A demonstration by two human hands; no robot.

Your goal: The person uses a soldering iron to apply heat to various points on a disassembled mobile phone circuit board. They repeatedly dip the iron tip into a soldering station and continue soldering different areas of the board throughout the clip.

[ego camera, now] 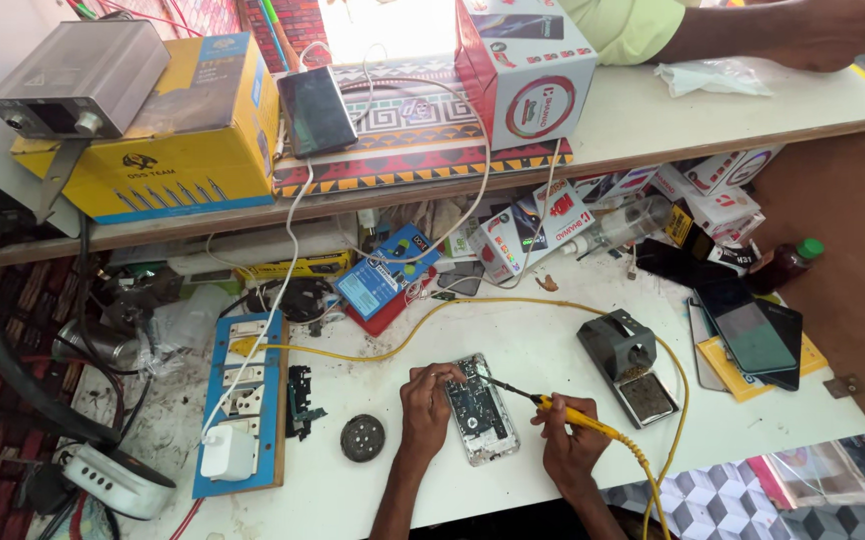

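1. Soldering is the step in hand, by the look of it: your right hand [568,445] has its fingers clenched around the yellow-handled soldering iron [553,405], held like a pen, with the dark tip reaching up and left from the fingers onto the opened phone [481,408].
2. Your left hand [425,400] lies just left of that tip. Its fingers are grasping the phone's left edge and pinning it flat on the white desk [543,345], circuit side up.
3. The phone sits between your two hands, touching the left fingers and met by the iron's tip near its top end.
4. The iron's yellow cord [668,400] runs back from your right fingers, loops round to the right and crosses the desk beyond the phone toward the blue socket board [243,400], well left of your left fingers.
5. The iron stand [628,365] sits just right of and beyond your right fingers, within easy reach.
6. A round black disc [363,437] lies just left of your left wrist, and a small black frame part [301,400] lies between it and the socket board.
7. In my judgement the next move calls for a steady tip on one small spot, the left fingers pressing the phone firmly, and the cord kept slack.
8. Another person's arm [783,30] rests on the shelf far beyond your fingers; it is not yours.
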